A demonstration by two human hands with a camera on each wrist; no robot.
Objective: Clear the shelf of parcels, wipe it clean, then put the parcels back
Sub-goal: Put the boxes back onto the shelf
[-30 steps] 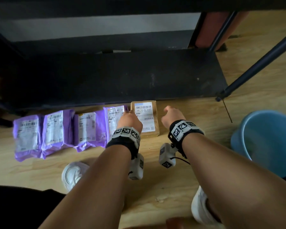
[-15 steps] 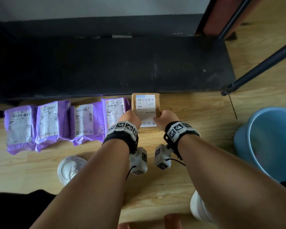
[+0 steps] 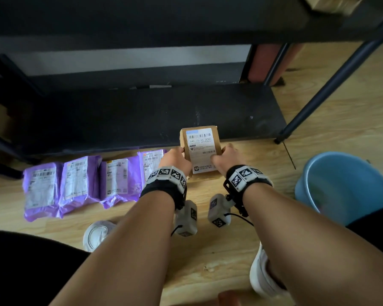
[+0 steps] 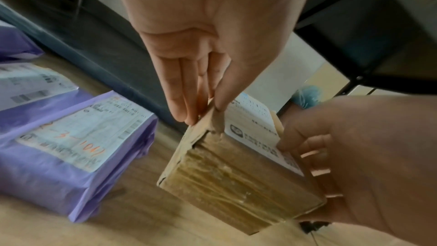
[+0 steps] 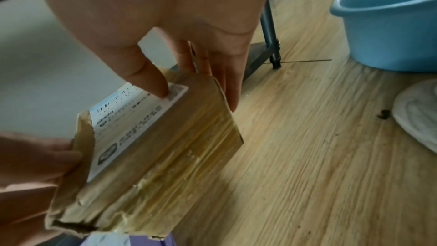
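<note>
Hands, left (image 3: 175,159) and right (image 3: 224,156), pinch the box (image 3: 200,149) at the shelf (image 3: 142,115) edge; purple parcels (image 3: 80,184) left, basin (image 3: 349,186) right.

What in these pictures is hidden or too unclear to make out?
- Inside of the blue basin: cut off by the head view's right edge, so any contents stay unseen.
- Small print on the cardboard box label: too small and blurred in every view.
- Fourth purple parcel: partly covered by the left hand.
- Box underside: hidden everywhere; right hand and left hand grip its sides.
- Upper shelf: cut off at the head view's top edge.
</note>
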